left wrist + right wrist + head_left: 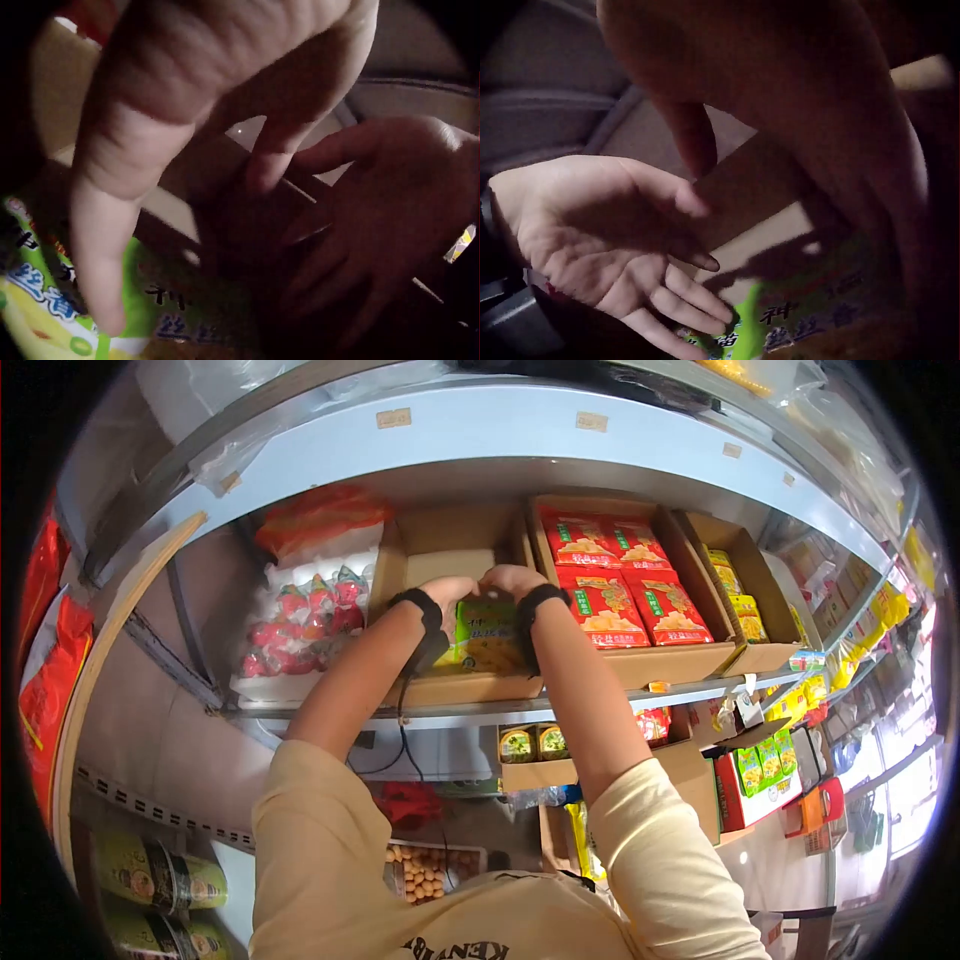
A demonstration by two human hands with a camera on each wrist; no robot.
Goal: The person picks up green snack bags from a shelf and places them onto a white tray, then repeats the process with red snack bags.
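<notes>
Green-and-yellow snack packs (pixel 487 635) lie in a cardboard box (pixel 480 688) on the shelf, in the middle of the head view. Both hands reach down into this box. My left hand (pixel 450 592) is on its left side, and in the left wrist view a straight finger lies against a green pack (pixel 131 289). My right hand (pixel 512 578) faces it from the right, palm turned inward and fingers loosely extended. In the right wrist view the left fingertips (pixel 712 319) touch the pack's edge, while the right fingers are in deep shadow over the packs.
Right of this box stands a carton of red snack bags (pixel 610 600), then a narrower carton with yellow packs (pixel 742 600). Red-and-white wrapped items (pixel 305 610) sit to the left. A blue-white shelf beam (pixel 490 425) crosses above the hands. A black cable (pixel 405 735) hangs from the left wrist.
</notes>
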